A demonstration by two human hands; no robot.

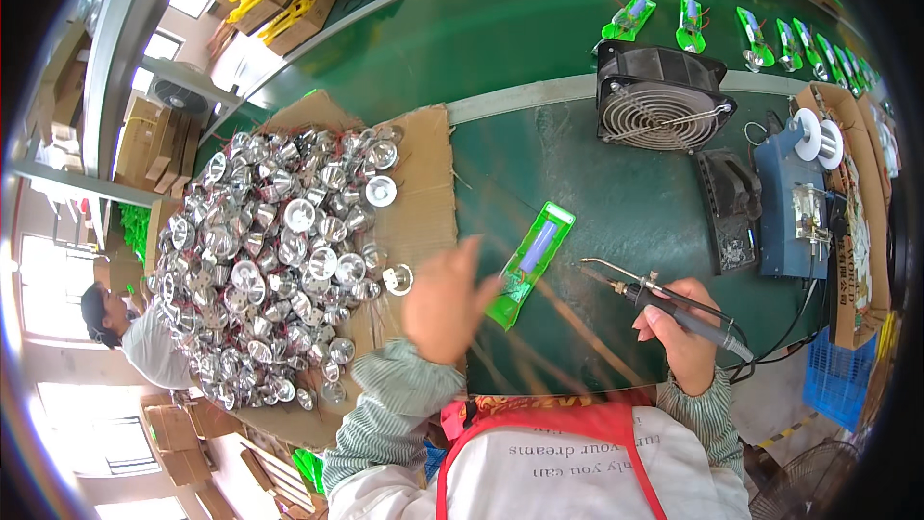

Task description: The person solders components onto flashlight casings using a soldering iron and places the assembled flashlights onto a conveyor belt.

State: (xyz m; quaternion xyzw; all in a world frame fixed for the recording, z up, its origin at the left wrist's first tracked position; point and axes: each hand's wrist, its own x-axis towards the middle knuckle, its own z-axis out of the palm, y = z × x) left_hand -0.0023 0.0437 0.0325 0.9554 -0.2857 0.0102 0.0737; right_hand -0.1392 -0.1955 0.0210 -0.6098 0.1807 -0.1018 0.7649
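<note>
A bright green plastic housing [531, 265] lies aslant on the green work surface in front of me, with a purple-blue cylindrical cell and a small circuit board in it. My left hand [443, 303] is smeared by motion just left of its lower end. I cannot tell whether its fingers touch the housing or hold anything. In my right hand [681, 330] is a soldering iron [701, 325], with a thin bent metal tube along its shaft. Its tip points left, a little right of the housing. Left of my left hand, silver reflector cups [279, 250] are heaped on cardboard [416, 173].
A black fan [659, 101] with a wire guard stands at the back. To the right is a blue solder feeder [791, 207] with a wire spool [818, 140]. Several green housings [751, 39] lie along the far belt [462, 48]. Another person [130, 327] is at the left.
</note>
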